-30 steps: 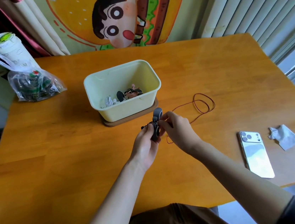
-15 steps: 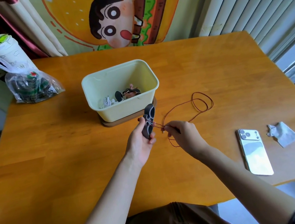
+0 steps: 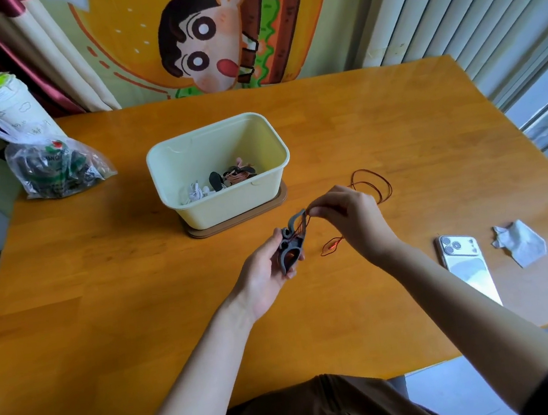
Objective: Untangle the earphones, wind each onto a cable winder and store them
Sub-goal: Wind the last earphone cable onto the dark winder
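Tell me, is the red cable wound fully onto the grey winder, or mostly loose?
Mostly loose. A few strands cross the winder; the red cable lies in loops on the table.

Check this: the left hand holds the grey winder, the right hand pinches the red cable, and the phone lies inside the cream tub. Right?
Not quite: the head view shows the phone lying on the table, outside the cream tub. The rest stands.
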`<state>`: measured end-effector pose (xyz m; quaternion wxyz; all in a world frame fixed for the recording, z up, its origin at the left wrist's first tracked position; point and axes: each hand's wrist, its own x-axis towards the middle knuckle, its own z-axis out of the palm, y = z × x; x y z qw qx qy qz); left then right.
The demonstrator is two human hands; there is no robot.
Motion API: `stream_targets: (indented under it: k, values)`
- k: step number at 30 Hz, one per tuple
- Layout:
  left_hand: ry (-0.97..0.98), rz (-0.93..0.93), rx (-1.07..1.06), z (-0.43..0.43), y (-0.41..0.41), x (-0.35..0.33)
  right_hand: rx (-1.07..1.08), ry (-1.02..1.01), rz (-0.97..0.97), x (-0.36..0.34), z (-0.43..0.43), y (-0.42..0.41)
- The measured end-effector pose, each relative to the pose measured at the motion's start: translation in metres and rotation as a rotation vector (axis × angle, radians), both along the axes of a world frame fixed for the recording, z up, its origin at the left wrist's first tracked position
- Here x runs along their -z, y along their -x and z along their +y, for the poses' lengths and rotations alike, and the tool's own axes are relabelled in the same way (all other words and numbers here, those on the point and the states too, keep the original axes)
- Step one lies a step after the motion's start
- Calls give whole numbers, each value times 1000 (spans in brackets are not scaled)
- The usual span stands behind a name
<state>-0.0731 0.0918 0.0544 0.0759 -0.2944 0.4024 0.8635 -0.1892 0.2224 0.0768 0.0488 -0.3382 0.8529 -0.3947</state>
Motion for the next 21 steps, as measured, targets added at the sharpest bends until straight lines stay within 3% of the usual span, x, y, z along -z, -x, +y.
stream_targets:
  k: [9, 15, 21]
  values:
    - [35, 52, 138, -10, 1, -5, 11, 177, 53, 3, -1, -3]
    - [29, 50, 98, -5, 3, -4, 39, 110, -261, -1, -9, -15]
    - [54, 130, 69, 4, 3, 3, 74, 147, -382, 2, -16, -21]
